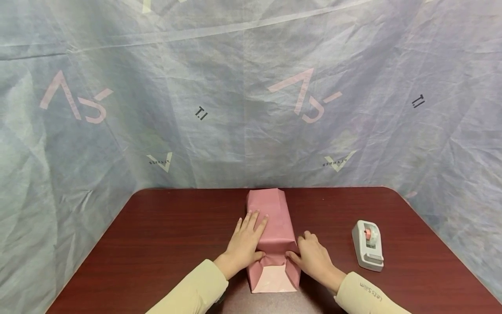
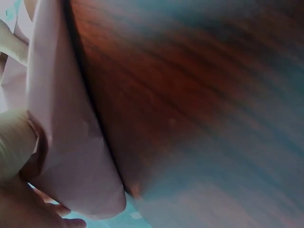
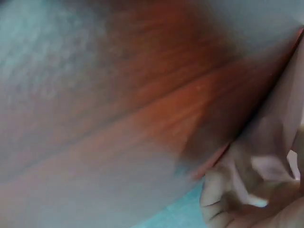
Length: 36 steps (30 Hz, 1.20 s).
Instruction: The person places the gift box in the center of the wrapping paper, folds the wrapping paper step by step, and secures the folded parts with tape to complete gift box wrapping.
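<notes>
Your left hand (image 1: 244, 244) is spreading straight fingers over top of pink package (image 1: 271, 213), thumb pressing at near-end fold (image 1: 273, 258); it is gripping nothing. Your right hand (image 1: 317, 258) is bending its fingers beside package's right side, thumb touching fold; cannot tell whether you are pinching paper. Package is lying lengthwise on middle of dark red table (image 1: 176, 235), pale flap (image 1: 274, 280) facing you. White tape dispenser (image 1: 369, 259) is sitting right of your right hand, apart.
</notes>
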### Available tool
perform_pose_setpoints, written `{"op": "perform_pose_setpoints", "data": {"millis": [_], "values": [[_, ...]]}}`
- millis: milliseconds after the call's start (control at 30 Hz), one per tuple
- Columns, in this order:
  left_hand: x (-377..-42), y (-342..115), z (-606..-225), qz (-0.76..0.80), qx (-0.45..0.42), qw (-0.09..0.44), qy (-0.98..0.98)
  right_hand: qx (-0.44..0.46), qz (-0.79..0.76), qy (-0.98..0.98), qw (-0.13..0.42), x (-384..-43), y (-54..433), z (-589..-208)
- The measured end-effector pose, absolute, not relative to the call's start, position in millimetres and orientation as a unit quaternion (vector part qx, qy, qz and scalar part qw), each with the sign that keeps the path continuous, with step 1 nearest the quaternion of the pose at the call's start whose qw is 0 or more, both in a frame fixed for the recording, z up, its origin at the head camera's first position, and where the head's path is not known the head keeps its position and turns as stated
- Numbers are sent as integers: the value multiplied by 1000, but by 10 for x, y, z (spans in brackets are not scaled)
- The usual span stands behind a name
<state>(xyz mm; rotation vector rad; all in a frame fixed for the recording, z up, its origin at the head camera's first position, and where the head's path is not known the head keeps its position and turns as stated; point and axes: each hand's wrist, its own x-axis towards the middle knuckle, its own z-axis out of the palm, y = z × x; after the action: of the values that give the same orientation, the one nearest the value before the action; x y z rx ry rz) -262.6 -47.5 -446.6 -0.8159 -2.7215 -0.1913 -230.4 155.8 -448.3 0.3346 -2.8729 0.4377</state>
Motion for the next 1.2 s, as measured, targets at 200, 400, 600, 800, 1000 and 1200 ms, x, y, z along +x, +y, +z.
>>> {"op": "perform_pose_setpoints", "data": {"millis": [200,400,600,800,1000,1200], "values": [[-2626,-466,-4472,-81,-285,143,-944,82,137,-984,74,-2256,1529,-4443],[-2630,-462,-4468,-80,-287,145,-944,56,123,-990,50,-2240,1537,-4447],[-2635,-464,-4474,-79,-283,143,-945,34,159,-987,-2,-2235,1529,-4402],[-2639,-462,-4478,-79,-288,145,-943,44,165,-984,-39,-2182,1565,-4344],[-2640,-465,-4476,-75,-281,138,-947,75,219,-969,-85,-2110,1589,-4305],[-2641,-470,-4486,-83,-284,138,-945,48,227,-970,-79,-2166,1566,-4302]]}}
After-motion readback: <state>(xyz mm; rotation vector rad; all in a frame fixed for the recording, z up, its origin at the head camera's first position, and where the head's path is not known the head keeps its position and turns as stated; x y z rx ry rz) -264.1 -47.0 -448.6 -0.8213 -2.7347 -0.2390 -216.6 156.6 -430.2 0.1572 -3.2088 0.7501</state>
